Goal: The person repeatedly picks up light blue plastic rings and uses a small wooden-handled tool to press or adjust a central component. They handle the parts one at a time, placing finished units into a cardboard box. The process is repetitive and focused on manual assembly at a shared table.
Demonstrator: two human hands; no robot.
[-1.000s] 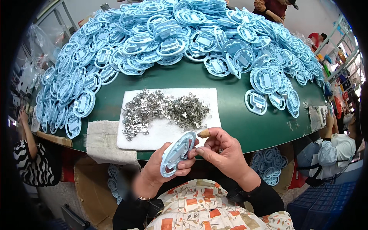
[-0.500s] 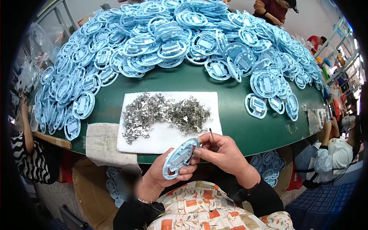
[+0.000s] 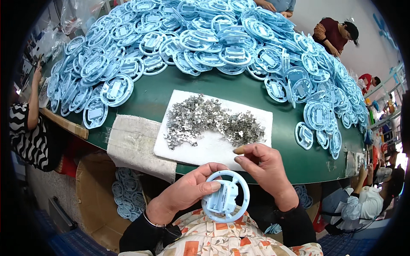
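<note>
Now the light-blue steering-wheel-shaped plastic housing [image 3: 223, 201], edge-on before, faces the camera above the patterned garment [image 3: 205, 237]; left hand [image 3: 181, 190] grips its left side. Right hand [image 3: 268, 168] is off it, by the white foam pad [image 3: 213, 154], fingers half-curled, contents unclear; work on the housing looks paused. Farther out: metal clips [image 3: 194, 121], heaped housings [image 3: 232, 55], green worktop [image 3: 145, 96].

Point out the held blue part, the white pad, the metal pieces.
Held blue part [image 3: 224, 198], head view: its central housing.
White pad [image 3: 209, 150], head view: bare near area.
Metal pieces [image 3: 212, 121], head view: middle of the pile.
</note>
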